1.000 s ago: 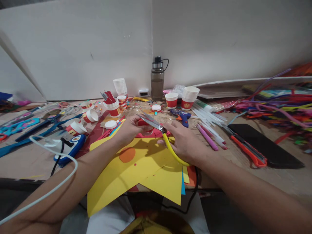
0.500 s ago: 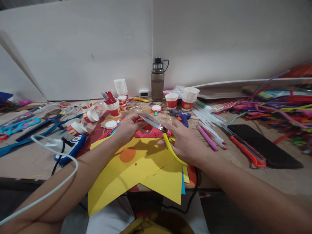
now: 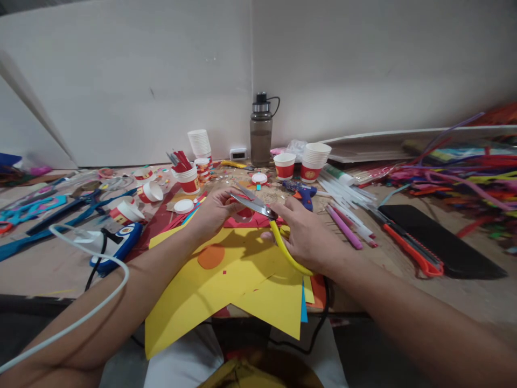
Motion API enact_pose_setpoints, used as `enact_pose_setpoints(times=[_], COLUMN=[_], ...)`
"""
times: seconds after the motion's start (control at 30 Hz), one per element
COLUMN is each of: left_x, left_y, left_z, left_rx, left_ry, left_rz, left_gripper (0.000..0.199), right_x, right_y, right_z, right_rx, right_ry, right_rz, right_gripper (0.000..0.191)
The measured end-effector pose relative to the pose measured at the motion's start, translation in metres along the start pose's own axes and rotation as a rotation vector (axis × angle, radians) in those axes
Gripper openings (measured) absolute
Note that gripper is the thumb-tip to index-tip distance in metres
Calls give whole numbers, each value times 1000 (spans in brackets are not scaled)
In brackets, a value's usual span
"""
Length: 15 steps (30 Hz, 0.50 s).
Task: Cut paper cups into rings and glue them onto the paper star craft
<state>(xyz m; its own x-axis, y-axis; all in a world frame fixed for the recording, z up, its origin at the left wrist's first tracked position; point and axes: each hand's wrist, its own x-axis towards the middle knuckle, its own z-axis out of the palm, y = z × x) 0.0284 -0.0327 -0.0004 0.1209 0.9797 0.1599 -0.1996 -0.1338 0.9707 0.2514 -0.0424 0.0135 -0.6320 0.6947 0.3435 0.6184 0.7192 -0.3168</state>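
My right hand (image 3: 301, 231) is closed round the yellow handles of a pair of scissors (image 3: 278, 242). The blades point up and left, parted a little, and reach to the fingers of my left hand (image 3: 216, 210). Those fingers are pinched on a small piece of red paper (image 3: 245, 214), partly hidden behind the blades. Below both hands lie yellow paper sheets (image 3: 194, 307) that hang over the table's front edge. An orange paper circle (image 3: 211, 256) rests on the yellow sheets, with a tiny red scrap (image 3: 224, 272) near it.
Behind my hands stand a water bottle (image 3: 260, 134), paper cups (image 3: 285, 167) and a cup of red sticks (image 3: 187, 180). A blue glue gun (image 3: 305, 196), a red utility knife (image 3: 416, 253) and a black phone-like slab (image 3: 448, 242) lie right. A power strip (image 3: 117, 250) with a white cable sits left.
My hands, the scissors and the red paper are in nearly the same place. The view has shifted very slightly.
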Motion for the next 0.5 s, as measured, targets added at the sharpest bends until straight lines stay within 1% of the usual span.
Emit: enact_pose_setpoints(times=[0.13,0.3,0.5], left_x=[1,1,1], left_y=[-2,-4,-3], left_z=[-1,-2,-3], left_rx=[-11,3,19], left_ry=[-5,-31,-41], left_rz=[3,18,9], left_gripper=[32,27,26], right_x=[0,0,-1], right_y=[1,2,1], right_z=[2,3,2], right_rx=[-25,-49,-53], right_ry=[9,14,3], right_rz=[-8,-2,10], right_gripper=[55,58,56])
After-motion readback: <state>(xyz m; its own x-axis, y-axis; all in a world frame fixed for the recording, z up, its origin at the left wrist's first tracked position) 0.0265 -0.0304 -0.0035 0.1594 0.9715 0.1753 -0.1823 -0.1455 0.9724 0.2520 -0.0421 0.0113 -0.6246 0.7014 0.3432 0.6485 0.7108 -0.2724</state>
